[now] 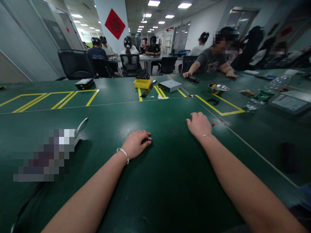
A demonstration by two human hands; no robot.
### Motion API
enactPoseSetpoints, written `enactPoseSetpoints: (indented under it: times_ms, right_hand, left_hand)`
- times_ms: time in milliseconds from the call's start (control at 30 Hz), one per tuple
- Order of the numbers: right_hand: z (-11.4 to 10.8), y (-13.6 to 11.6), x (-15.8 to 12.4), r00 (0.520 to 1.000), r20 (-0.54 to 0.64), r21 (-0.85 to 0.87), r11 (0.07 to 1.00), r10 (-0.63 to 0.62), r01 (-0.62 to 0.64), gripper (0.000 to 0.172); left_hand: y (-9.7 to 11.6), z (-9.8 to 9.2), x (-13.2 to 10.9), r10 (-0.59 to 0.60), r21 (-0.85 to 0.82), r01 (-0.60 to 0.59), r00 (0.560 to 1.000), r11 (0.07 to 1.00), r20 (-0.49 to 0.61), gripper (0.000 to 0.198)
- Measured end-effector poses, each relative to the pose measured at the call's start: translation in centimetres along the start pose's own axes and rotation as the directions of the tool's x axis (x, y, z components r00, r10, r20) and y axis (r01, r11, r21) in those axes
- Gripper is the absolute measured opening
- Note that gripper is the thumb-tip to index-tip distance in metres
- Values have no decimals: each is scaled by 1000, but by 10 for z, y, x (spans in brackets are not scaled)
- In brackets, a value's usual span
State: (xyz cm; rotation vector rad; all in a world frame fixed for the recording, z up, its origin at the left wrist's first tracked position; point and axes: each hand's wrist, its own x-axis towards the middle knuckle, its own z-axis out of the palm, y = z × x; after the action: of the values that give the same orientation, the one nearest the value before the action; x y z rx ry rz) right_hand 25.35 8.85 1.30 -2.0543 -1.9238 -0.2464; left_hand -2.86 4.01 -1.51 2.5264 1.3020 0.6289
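Rows of ceiling lights (154,3) run back through an open workroom, past a white pillar (114,47). Below me spreads a green tabletop (170,184), marked off across its far part with yellow tape (233,113). Across from me, to the right, a co-worker in a dark grey T-shirt (209,61) leans over it, while a black office chair (76,64) stands at the far left. On the pillar hangs a red diamond-shaped sign (115,24). To my left lies an oblong object (48,155) (pixelated, so I can't name it) with a pale cable (82,124) at its far end. Ahead sit a flat grey metal box (170,85) and a yellow bin (142,84) heaped with black cable (142,74). With my left hand (136,143), low over the tabletop, I pinch a small red-and-silver piece (150,139) between thumb and fingers. My right hand (199,124) is palm down, fingers bent, well apart from the left; I can't tell whether it grips anything. Just beside it shows a tiny orange tip (213,124).
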Motion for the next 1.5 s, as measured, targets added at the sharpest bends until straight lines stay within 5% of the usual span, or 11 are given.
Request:
enactPoseSetpoints:
  times_ms: [67, 167, 400, 533, 633, 767, 900, 1133, 1400, 1500]
  right_hand:
    - [2, 42, 11, 968, -16, -99, 963, 251, -252, 42]
    - [7, 85, 18, 885, 57, -110, 884, 463, -455, 50]
    - [11, 94, 19, 842, 170, -76, 859, 511, -506, 36]
    - [6, 71, 17, 920, 153, 67, 925, 360, -373, 22]
    - [6, 26, 7, 959, 233, 337, 912, 159, -233, 13]
    - [7, -55, -21, 887, 413, 827, 493, -207, -270, 12]
    - [10, -106, -43, 824, 516, 851, 250, -233, -462, 10]
    - [20, -111, -48, 837, 522, 852, 71, -161, -518, 15]
    - [20, -103, -50, 831, 484, 866, 13, -274, -500, 19]
    - [18, -103, -52, 820, 474, 874, 63, -320, -481, 18]
  left_hand:
    - [0, -2, 0, -13, -29, 13, 1000, 999, 8, 11]
    - [-1, -4, 1, -30, -71, 32, 999, 997, 29, 8]
    - [-2, -4, 0, -32, -78, 35, 999, 996, 36, 7]
    - [-2, -3, 1, -22, -61, 23, 1000, 998, 13, 7]
    - [-1, -3, 2, -24, -50, 24, 1000, 998, 10, 10]
    - [1, -4, 1, -65, -51, 65, 998, 997, 5, 19]
    - [2, -5, 1, -120, -62, 120, 993, 991, 1, 19]
    - [-3, -8, 2, 4, -116, 4, 998, 993, 69, 10]
    - [7, -7, -7, -39, -90, 44, 997, 995, 60, 9]
    - [13, -5, -15, -94, -95, 98, 994, 991, 48, 9]
